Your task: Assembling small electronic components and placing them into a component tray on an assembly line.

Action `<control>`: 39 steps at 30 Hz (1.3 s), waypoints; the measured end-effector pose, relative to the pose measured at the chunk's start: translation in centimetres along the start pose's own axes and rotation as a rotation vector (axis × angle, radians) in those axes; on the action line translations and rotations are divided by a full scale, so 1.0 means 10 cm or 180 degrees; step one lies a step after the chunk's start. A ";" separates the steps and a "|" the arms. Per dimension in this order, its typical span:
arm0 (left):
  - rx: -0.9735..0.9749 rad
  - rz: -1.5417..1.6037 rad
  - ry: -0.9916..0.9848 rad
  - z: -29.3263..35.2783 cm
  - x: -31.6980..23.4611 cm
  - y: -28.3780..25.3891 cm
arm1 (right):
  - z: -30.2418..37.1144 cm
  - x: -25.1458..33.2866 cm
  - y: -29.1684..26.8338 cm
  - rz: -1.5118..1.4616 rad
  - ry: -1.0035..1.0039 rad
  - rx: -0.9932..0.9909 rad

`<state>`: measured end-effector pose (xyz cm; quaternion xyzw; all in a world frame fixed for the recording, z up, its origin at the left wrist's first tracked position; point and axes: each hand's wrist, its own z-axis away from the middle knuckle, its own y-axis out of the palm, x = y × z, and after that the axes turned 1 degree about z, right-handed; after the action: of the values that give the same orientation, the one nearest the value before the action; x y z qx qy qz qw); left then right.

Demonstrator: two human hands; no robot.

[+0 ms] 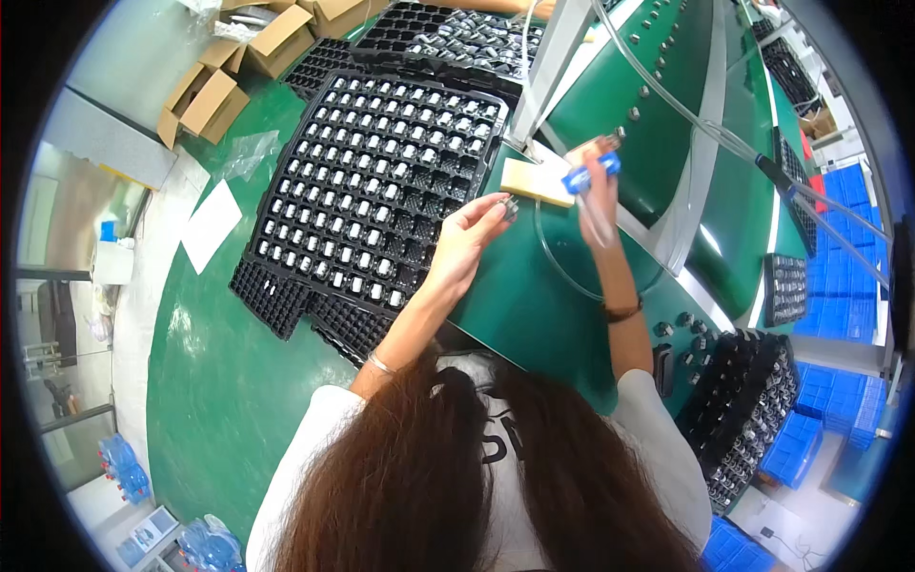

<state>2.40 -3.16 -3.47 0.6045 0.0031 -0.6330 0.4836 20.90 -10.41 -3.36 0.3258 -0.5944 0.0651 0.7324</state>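
Observation:
My left hand [465,243] is closed, pinching a small silvery metal part [510,208] between thumb and fingertips above the green work surface [519,296]. To its right, my right hand [599,205] is wrapped round a blue handheld tool [591,173], blurred by motion, whose exact kind I cannot make out. A clear hose [551,250] loops below it. Between the hands lies a yellow sponge-like block [536,181]. Left of my left hand is a large black tray [329,176] with rows of small white-and-metal parts; several pockets on its right side hold nothing.
A green conveyor belt [658,124] carries small metal parts beyond a grey metal post [551,71]. Stacked black trays of parts [743,410] stand at the lower right, near loose round parts [688,320]. Open cardboard boxes [212,103] and blue bins [839,257] flank the area.

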 end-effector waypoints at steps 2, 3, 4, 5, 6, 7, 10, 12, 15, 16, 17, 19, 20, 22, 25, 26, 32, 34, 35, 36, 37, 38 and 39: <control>-0.0001 -0.0015 -0.0017 0.02 -0.01 0.04 | 0.31 -0.02 0.13 0.0204 0.0241 0.0292; -0.0006 -0.0100 0.0024 0.02 0.00 0.03 | 0.35 -0.12 0.11 0.0437 0.0155 0.0629; 0.0025 -0.0184 0.0047 0.02 0.01 0.04 | 0.39 -0.16 0.10 0.0679 0.0050 0.0931; 0.0034 -0.0181 0.0041 0.03 0.01 0.04 | 0.44 -0.19 0.10 0.0684 0.0047 0.0922; 0.0046 -0.0249 0.0025 0.04 0.00 0.03 | 0.50 -0.23 0.12 0.0705 -0.0033 0.0934; 0.0041 -0.0317 0.0018 0.06 0.00 0.02 | 0.55 -0.25 0.15 0.0722 -0.0106 0.0964; -0.0240 -0.0104 0.0189 0.10 0.07 -0.01 | 0.63 -0.33 0.16 0.0659 -0.0059 0.1023; -0.0292 0.0052 0.0275 0.11 0.14 -0.06 | 0.70 -0.36 0.16 0.0723 0.0037 0.1026; -0.0364 0.0285 0.0359 0.11 0.17 -0.05 | 0.77 -0.34 0.23 0.0541 -0.0162 0.1112; -0.0383 0.0355 0.0340 0.12 0.18 -0.05 | 0.77 -0.35 0.23 0.0543 -0.0157 0.1116; -0.0388 0.0358 0.0338 0.11 0.18 -0.06 | 0.77 -0.35 0.23 0.0540 -0.0242 0.1107; -0.0216 0.0249 0.0256 0.09 0.19 -0.10 | 0.75 -0.37 0.23 0.0537 -0.0319 0.1104; -0.0227 0.0251 0.0258 0.09 0.19 -0.12 | 0.72 -0.38 0.23 0.0569 -0.0272 0.1145; -0.0194 0.0018 0.0154 0.08 0.18 -0.16 | 0.71 -0.39 0.23 0.0604 -0.0218 0.1187; -0.0156 -0.0103 0.0218 0.10 0.14 -0.21 | 0.71 -0.39 0.22 0.0659 0.0087 0.1240; -0.0184 -0.0101 0.0225 0.12 0.12 -0.20 | 0.70 -0.38 0.22 0.0657 0.0032 0.1289; -0.0635 -0.1754 0.1021 0.33 -0.16 -0.41 | 0.26 -0.24 0.08 0.2172 -0.1048 0.0856; -0.1120 -0.3100 0.1407 0.55 -0.30 -0.48 | 0.22 -0.17 0.02 0.2923 -0.1065 0.0524; -0.1283 -0.3883 0.1576 0.65 -0.35 -0.58 | 0.13 -0.28 -0.02 0.3132 -0.1417 0.0369; -0.1421 -0.4664 0.1742 0.73 -0.39 -0.67 | 0.06 -0.35 -0.06 0.3343 -0.1773 0.0196; -0.1502 -0.4871 0.1591 0.83 -0.43 -0.72 | 0.03 -0.36 -0.04 0.3615 -0.1582 0.0227; -0.1543 -0.5063 0.1442 0.90 -0.44 -0.77 | 0.04 -0.35 -0.03 0.3631 -0.1567 0.0195; -0.1568 -0.5108 0.1261 0.93 -0.42 -0.84 | 0.05 -0.31 0.00 0.3693 -0.1515 0.0256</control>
<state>-10.72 -1.61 -2.68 0.3967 0.6507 -0.6475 -0.0020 19.61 -9.79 -6.14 -0.0169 -0.8182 0.3999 0.4126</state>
